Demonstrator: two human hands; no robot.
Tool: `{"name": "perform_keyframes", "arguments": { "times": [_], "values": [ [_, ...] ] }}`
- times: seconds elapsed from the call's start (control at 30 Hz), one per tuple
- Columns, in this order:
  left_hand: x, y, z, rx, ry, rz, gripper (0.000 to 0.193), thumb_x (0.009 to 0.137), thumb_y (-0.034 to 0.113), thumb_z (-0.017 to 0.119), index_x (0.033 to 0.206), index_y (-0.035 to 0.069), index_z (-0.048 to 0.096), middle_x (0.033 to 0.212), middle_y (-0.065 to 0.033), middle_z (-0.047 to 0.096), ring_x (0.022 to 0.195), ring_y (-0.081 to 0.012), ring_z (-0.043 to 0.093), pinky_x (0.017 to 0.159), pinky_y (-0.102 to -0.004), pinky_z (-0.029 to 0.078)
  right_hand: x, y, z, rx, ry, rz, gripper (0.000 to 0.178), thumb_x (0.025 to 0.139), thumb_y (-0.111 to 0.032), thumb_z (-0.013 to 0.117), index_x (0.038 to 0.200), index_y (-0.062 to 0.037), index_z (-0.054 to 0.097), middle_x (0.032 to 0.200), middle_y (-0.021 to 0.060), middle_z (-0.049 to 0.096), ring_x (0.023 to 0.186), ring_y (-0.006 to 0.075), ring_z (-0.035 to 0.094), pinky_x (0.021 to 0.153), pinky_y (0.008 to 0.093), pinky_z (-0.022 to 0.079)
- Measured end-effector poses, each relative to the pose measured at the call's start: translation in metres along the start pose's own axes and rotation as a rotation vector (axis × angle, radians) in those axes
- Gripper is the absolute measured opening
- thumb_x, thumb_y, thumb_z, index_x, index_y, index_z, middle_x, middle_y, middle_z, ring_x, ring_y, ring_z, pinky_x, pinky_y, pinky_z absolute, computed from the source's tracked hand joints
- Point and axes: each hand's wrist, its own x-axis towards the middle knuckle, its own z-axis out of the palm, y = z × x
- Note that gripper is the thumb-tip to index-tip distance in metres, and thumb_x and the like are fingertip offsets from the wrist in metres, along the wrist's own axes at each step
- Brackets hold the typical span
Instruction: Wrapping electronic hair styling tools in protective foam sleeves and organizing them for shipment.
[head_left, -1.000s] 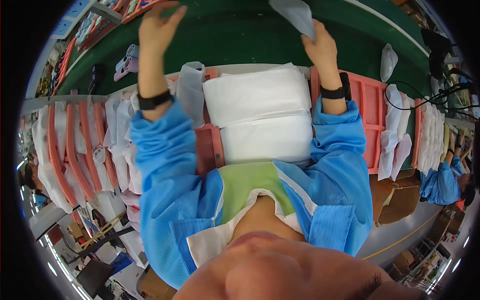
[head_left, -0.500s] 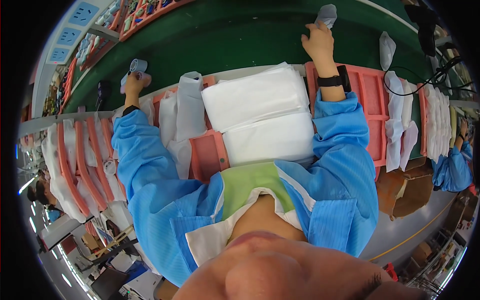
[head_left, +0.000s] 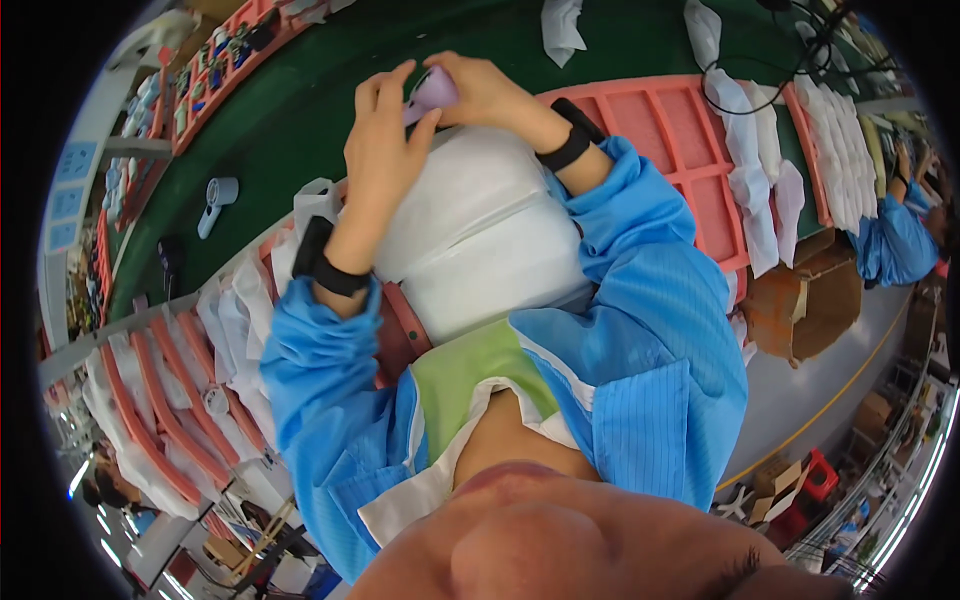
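Above the far edge of the white sheets, both hands meet around a small purple handheld fan (head_left: 436, 92), its rounded end toward my right hand. My left hand (head_left: 385, 140) grips it from the near-left side, thumb against its lower part. From the right, my right hand (head_left: 485, 95) closes around the rounded end; its fingertips are partly hidden. Under my wrists lies a stack of thin white sheets (head_left: 490, 235). A light blue handheld fan (head_left: 217, 205) rests on the green bench to the left. Beyond my right hand lies a white wrapped item (head_left: 563, 30).
Pink divided trays (head_left: 690, 150) stand at the right, with white-wrapped pieces (head_left: 745, 165) beside them. Black cables (head_left: 815, 50) cross the far right. More pink trays (head_left: 150, 410) hold wrapped pieces at left. A cardboard box (head_left: 805, 300) and a co-worker's blue sleeve (head_left: 890, 240) are at right.
My left hand has brought the purple fan from the left to the middle. My right hand has let go of the white wrapped item and come over to the fan.
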Motion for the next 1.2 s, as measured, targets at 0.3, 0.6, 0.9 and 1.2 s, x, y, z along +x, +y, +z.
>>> {"name": "perform_keyframes", "arguments": {
  "times": [0.3,0.6,0.9,1.2],
  "values": [
    [-0.048,0.011,0.068,0.222,-0.227,0.001,0.033,0.075,0.025,0.078,0.093,0.006,0.058,0.089,-0.0106,0.058,0.079,-0.0299,0.061,0.065,-0.0396,0.05,0.003,0.008,-0.007,-0.143,0.198,0.007,0.071,0.063,-0.025,0.08,0.126,-0.0054,0.054,0.11,0.0184,0.064,0.098,0.0323,0.064,0.084,0.0362,0.053],
    [-0.052,0.011,0.06,0.162,-0.122,-0.037,0.026,0.076,0.026,0.076,0.085,0.008,0.059,0.082,-0.0089,0.059,0.072,-0.0265,0.061,0.061,-0.0366,0.048,0.0,0.005,-0.012,-0.098,0.142,0.028,0.066,0.064,-0.024,0.079,0.124,-0.0094,0.056,0.108,0.0165,0.065,0.098,0.0323,0.064,0.084,0.0362,0.052],
    [-0.05,-0.013,0.051,-0.195,-0.13,-0.218,0.017,0.082,0.017,0.075,0.085,0.005,0.063,0.071,-0.0027,0.058,0.06,-0.0124,0.053,0.055,-0.0256,0.042,0.0,0.009,-0.044,0.012,0.154,-0.023,0.059,0.065,-0.019,0.078,0.12,-0.0086,0.059,0.108,0.0142,0.064,0.097,0.0296,0.064,0.086,0.0345,0.051],
    [-0.048,0.011,0.006,-0.695,0.058,-0.352,0.012,0.09,0.012,0.068,0.09,0.002,0.062,0.073,0.0049,0.057,0.062,-0.0041,0.048,0.057,-0.0169,0.037,-0.039,-0.069,-0.145,0.656,0.009,-0.115,0.057,0.062,-0.01,0.078,0.114,-0.0019,0.055,0.101,0.005,0.061,0.093,0.0136,0.058,0.084,0.0267,0.047]
  ]
}}
